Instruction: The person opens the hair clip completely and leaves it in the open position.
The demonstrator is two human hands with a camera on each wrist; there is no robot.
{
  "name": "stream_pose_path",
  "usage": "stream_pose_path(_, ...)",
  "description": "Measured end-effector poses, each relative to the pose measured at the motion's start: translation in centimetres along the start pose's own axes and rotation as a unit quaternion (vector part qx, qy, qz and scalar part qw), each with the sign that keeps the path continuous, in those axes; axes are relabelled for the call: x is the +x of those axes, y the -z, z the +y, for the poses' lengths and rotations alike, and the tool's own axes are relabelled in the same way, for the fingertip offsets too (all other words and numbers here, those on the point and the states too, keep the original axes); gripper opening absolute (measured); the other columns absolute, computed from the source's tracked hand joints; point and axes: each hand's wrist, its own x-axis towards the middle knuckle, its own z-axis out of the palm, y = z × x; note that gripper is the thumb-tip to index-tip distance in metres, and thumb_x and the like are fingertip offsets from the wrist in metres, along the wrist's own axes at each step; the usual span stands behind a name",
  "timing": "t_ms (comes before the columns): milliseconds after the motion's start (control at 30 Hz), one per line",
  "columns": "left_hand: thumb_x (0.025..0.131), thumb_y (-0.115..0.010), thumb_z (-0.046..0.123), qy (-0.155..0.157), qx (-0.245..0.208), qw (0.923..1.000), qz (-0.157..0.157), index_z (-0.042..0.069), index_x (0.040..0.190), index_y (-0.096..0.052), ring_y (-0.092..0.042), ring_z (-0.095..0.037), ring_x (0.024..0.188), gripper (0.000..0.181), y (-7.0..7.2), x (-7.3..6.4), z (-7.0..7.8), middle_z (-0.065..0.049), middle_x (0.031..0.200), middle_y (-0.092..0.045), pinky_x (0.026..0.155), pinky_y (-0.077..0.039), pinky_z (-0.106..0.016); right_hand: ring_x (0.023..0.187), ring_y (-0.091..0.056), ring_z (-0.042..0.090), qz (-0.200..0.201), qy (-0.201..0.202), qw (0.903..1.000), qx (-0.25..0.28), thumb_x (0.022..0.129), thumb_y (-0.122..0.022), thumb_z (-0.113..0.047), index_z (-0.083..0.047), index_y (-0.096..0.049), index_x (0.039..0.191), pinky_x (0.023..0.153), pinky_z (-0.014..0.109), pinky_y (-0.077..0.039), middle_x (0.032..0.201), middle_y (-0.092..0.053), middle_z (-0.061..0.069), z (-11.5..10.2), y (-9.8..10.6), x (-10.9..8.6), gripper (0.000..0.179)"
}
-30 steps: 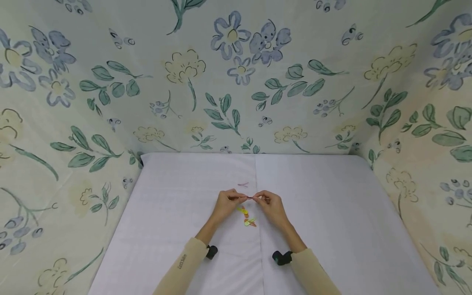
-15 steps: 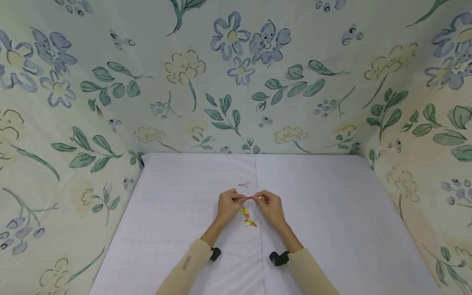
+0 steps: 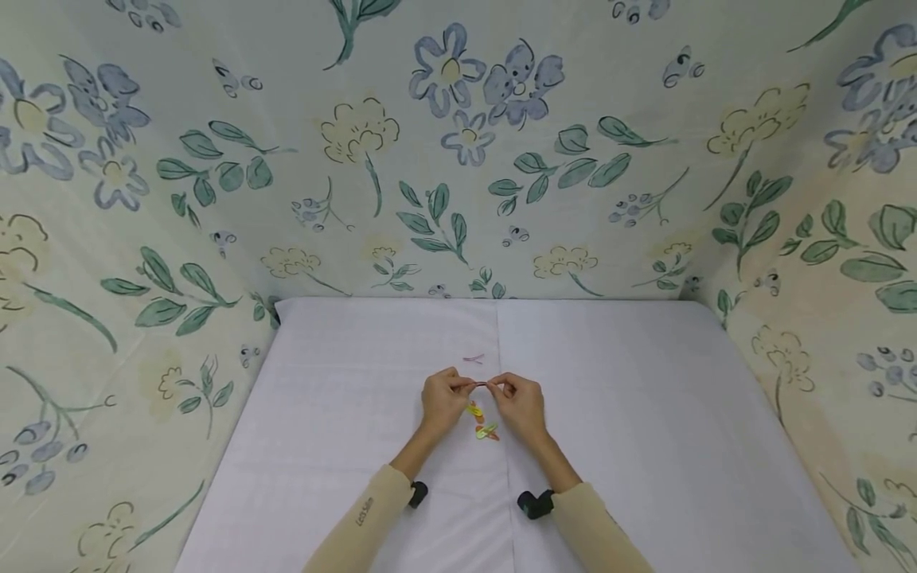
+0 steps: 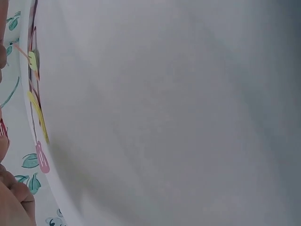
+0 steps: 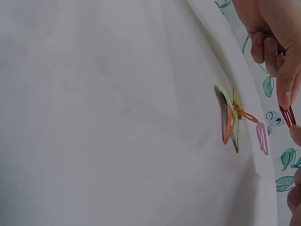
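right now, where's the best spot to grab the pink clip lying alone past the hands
The pink clip lies flat on the white table, apart from the coloured pile and beyond both hands. Probably come from above and pinch its long sides at mid-length with two fingers: it is thin and flat, so the ends offer little to hold.

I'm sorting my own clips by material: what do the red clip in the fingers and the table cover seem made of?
Red clip: likely thin coated metal; glossy, narrow, hairpin-shaped. Table cover: probably matte white woven cloth, with a centre crease.
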Motion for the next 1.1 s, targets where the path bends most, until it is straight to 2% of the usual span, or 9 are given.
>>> stream_pose_path(167, 0.082, -0.085, 0.001, -0.016, -0.021, 0.9994, -0.024, -0.003, 0.085, -0.082, -0.039, -0.001, 0.055, 0.005, 0.3, 0.0, -0.8, -0.008, 0.062, -0.057, 0.05, -0.031, -0.015, 0.048, -0.033, -0.001, -0.005, -0.005, 0.9999, 0.013, 0.088, -0.082, -0.009, -0.006, -0.08, 0.085, 0.047, 0.018, -0.026, 0.053, -0.044, -0.005, 0.4, 0.0, 0.0, 0.004)
stream_pose_path(267, 0.082, -0.086, 0.005, -0.021, -0.028, 0.9988, -0.033, -0.001, 0.086, -0.083, -0.039, 0.0, 0.056, 0.007, 0.5, 0.0, -1.2, -0.008, 0.063, -0.058, 0.051, -0.032, -0.016, 0.049, -0.033, 0.0, -0.008, 0.0, 0.9998, 0.021, 0.088, -0.083, -0.011, -0.007, -0.081, 0.087, 0.048, 0.018, -0.026, 0.054, -0.045, -0.003, 0.6, 0.1, 0.0, 0.005)
stream_pose_path(433, 0.082, -0.086, 0.007, -0.005, -0.052, 0.9978, -0.042, 0.002, 0.086, -0.084, -0.039, -0.001, 0.056, 0.007, 1.0, 0.2, -1.6, -0.009, 0.065, -0.06, 0.052, -0.032, -0.016, 0.05, -0.032, 0.0, -0.023, -0.002, 0.9991, 0.035, 0.088, -0.083, -0.013, -0.007, -0.082, 0.09, 0.05, 0.016, -0.026, 0.054, -0.045, -0.003, 0.6, 0.2, 0.0, 0.006)
stream_pose_path(633, 0.08, -0.087, 0.008, -0.003, -0.065, 0.997, -0.042, 0.002, 0.086, -0.084, -0.038, -0.002, 0.056, 0.009, 1.3, 0.5, -1.9, -0.01, 0.064, -0.058, 0.053, -0.032, -0.016, 0.051, -0.034, -0.001, -0.03, 0.012, 0.9987, 0.041, 0.086, -0.084, -0.013, -0.007, -0.083, 0.095, 0.048, 0.017, -0.028, 0.055, -0.047, -0.002, 0.7, 0.3, 0.2, 0.011)
stream_pose_path(867, 0.079, -0.088, 0.006, 0.029, -0.1, 0.9936, -0.044, 0.002, 0.084, -0.083, -0.036, -0.001, 0.055, 0.008, 1.3, 0.8, -2.1, -0.011, 0.061, -0.054, 0.053, -0.031, -0.016, 0.051, -0.034, -0.002, -0.041, 0.002, 0.9981, 0.047, 0.086, -0.085, -0.014, -0.008, -0.083, 0.1, 0.049, 0.017, -0.029, 0.055, -0.045, -0.004, 0.8, 0.3, 0.3, 0.015)
stream_pose_path(1100, 0.08, -0.087, 0.006, 0.038, -0.095, 0.993, -0.059, 0.002, 0.085, -0.083, -0.037, -0.003, 0.055, 0.007, 1.3, 1.1, -2.1, -0.011, 0.062, -0.054, 0.053, -0.031, -0.016, 0.05, -0.033, -0.002, -0.048, -0.011, 0.9983, 0.03, 0.087, -0.084, -0.015, -0.007, -0.082, 0.104, 0.049, 0.017, -0.029, 0.054, -0.045, -0.004, 1.1, 0.0, 0.6, 0.019)
